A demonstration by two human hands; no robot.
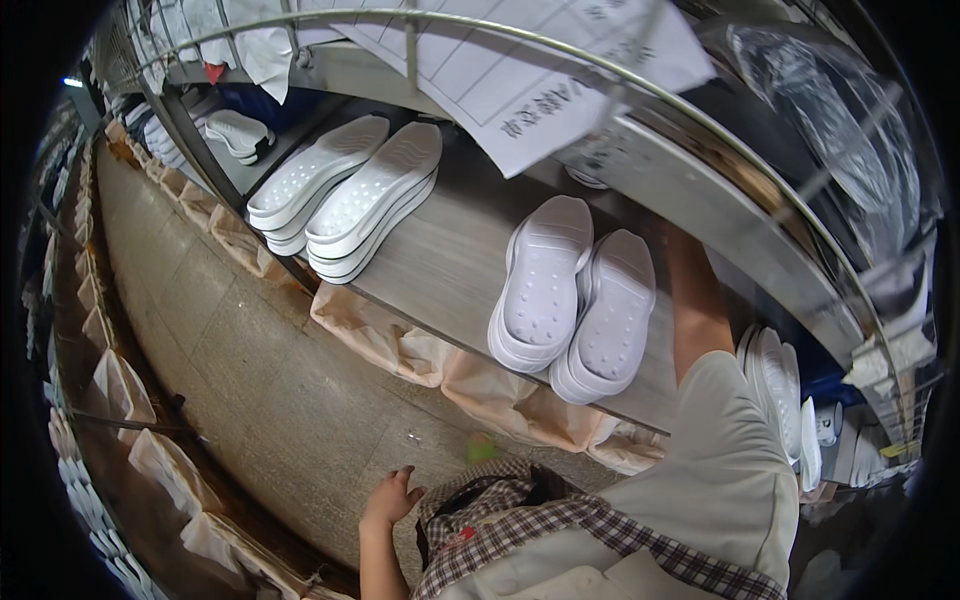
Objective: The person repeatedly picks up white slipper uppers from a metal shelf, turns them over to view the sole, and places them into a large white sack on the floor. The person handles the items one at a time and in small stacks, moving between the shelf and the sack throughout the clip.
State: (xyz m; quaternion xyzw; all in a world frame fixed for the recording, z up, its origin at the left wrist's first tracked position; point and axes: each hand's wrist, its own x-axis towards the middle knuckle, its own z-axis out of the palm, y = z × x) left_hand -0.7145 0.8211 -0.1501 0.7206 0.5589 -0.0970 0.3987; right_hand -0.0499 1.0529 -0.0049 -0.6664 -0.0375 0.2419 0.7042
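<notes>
My left hand (391,497) hangs low over the floor beside the checked apron (555,515), its fingers apart and nothing in them. My right forearm (697,300) reaches into the shelf (455,255), past the right-hand soles; the hand itself is hidden behind the metal beam. Nearest to that arm, two stacks of white shoe soles (612,320) stand side by side, dimpled insides up, close to the shelf's front edge. Farther left on the same shelf are two more stacks of white soles (375,205). Deeper in, the end of a white object (587,178) peeks out under the beam.
A curved wire rail (560,45) and a metal beam (700,195) cross above the shelf, with a printed paper sheet (520,120) hanging down. Pale cloth bags (380,340) line the shelf's lower edge. More white soles (770,385) stand at the right. A tiled aisle floor (240,340) runs left.
</notes>
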